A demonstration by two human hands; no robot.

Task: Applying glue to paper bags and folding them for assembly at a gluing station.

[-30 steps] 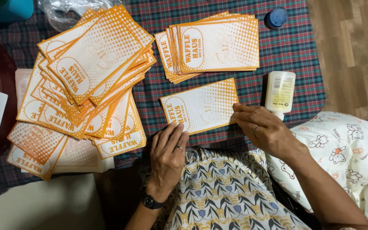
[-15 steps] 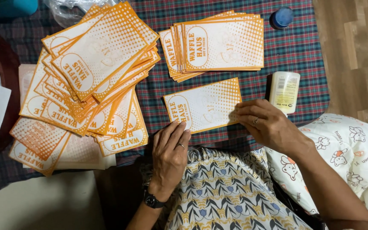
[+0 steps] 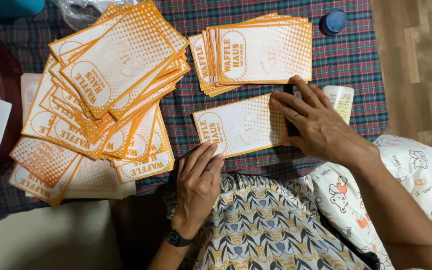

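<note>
A single orange-and-white paper bag (image 3: 241, 126) lies flat on the plaid-covered counter (image 3: 361, 60), its long axis running left to right and tilted slightly. The right hand (image 3: 316, 127) rests on its right end, grip closed on a small dark object (image 3: 292, 127). The left hand (image 3: 200, 175), grip released, touches its near-left corner with flat fingertips.

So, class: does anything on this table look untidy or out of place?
Yes. The big left pile of orange bags is splayed at all angles, some hanging over the cloth's edge, while the top stack is nearly square. Nothing looks spilled or torn.
</note>
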